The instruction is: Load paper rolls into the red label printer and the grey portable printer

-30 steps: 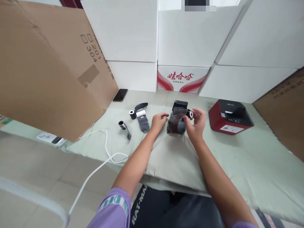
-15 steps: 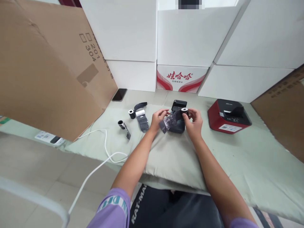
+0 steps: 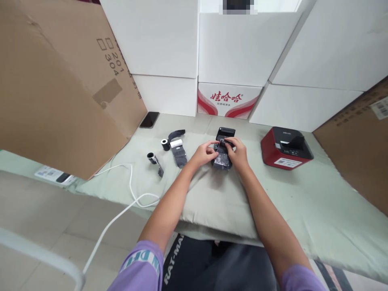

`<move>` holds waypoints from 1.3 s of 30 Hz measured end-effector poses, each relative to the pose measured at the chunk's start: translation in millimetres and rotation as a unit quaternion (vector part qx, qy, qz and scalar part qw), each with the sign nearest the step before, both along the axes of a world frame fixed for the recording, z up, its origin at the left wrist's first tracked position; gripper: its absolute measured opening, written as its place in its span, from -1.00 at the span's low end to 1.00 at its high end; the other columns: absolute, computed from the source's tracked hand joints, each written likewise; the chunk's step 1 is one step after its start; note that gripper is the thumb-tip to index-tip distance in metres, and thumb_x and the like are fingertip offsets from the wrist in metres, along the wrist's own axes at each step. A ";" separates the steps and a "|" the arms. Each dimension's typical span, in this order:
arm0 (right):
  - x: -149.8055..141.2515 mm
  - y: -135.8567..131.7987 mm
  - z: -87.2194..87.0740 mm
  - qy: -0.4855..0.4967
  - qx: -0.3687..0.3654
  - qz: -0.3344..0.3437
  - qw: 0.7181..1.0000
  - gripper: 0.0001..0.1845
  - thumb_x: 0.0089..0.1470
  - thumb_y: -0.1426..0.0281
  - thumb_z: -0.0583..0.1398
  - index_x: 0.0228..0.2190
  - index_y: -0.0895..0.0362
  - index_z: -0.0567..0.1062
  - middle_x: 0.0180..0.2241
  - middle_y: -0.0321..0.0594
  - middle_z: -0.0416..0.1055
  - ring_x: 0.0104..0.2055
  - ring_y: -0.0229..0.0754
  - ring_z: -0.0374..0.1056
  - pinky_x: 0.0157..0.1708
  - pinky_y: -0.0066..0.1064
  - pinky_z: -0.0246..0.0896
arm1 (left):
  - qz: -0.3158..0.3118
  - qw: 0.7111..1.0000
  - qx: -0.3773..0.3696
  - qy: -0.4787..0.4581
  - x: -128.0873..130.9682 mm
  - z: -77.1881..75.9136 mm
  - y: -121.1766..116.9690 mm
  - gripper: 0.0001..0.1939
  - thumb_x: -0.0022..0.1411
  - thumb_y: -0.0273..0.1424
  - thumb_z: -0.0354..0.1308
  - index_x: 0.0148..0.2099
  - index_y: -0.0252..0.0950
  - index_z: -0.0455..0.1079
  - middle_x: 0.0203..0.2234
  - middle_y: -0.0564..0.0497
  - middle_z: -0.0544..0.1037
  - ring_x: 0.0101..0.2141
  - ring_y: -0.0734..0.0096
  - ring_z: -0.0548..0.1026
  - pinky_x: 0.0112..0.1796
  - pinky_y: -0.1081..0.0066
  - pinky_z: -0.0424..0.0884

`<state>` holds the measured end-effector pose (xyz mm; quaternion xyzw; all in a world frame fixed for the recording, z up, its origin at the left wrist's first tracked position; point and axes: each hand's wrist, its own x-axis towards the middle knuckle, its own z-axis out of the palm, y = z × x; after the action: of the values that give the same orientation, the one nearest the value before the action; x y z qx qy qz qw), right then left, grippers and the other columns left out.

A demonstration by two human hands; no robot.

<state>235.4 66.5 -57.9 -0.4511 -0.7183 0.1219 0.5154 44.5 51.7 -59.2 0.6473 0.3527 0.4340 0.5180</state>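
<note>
A small black printer (image 3: 226, 131) lies on the cloth-covered table with its lid raised at the back. At its middle is a black label roll (image 3: 222, 142), mostly hidden by my fingers, and its printed dark strip (image 3: 222, 160) hangs toward me over the printer's front. My right hand (image 3: 238, 153) pinches the roll from the right. My left hand (image 3: 204, 155) is curled at the left side, index finger and thumb against the roll and strip. To the left lie a black-and-white roll (image 3: 165, 144), a white-cored roll with a strip (image 3: 179, 153) and another dark roll (image 3: 151, 158).
A red and black box-shaped device (image 3: 286, 147) stands to the right. A phone (image 3: 149, 120) lies at the back left. A white cable (image 3: 133, 186) crosses the front left edge. White boxes (image 3: 163, 95) wall the back; brown cardboard (image 3: 69, 89) leans at left.
The roll in my right hand has moved left and down into the printer, and its strip now lies over the printer's front. My left hand has moved in to the printer's left side.
</note>
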 end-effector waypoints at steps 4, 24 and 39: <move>-0.6 -1.8 3.3 0.001 -0.001 0.023 1.000 -0.79 0.18 0.44 0.13 -0.20 0.06 0.55 -0.13 -0.09 0.54 -0.05 -0.04 0.45 -0.01 -0.14 0.36 | 0.006 1.000 0.012 0.014 -1.2 1.1 -1.0 -0.41 0.15 -0.38 0.24 0.23 -0.40 0.33 -0.58 0.17 0.41 -0.53 0.56 0.32 -0.38 0.50 0.29; -3.0 14.1 -26.1 0.172 -0.137 -0.108 0.969 -0.43 -0.06 0.13 0.28 -0.03 0.05 0.30 0.06 -0.04 0.30 0.08 -0.01 0.28 0.10 -0.08 0.27 | 0.045 0.979 0.116 0.159 -3.5 -1.2 -2.9 -0.72 0.18 -0.34 0.22 -0.07 -0.28 0.57 -0.61 0.18 0.25 -0.54 0.52 0.23 -0.43 0.46 0.15; 10.7 5.7 -21.2 0.199 -0.190 0.077 0.958 -0.61 -0.06 0.24 0.29 -0.14 0.04 0.54 -0.03 -0.15 0.49 0.10 0.00 0.37 0.23 -0.06 0.18 | 0.226 0.971 0.053 0.061 -0.1 -5.8 8.6 -0.72 0.31 -0.26 0.17 -0.08 -0.33 0.54 -0.62 0.14 0.29 -0.51 0.47 0.27 -0.41 0.45 0.24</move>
<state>246.1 72.2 -79.1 -0.4511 -0.5970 0.3827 0.5419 44.4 60.3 -65.0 0.6028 0.4972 0.5173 0.3489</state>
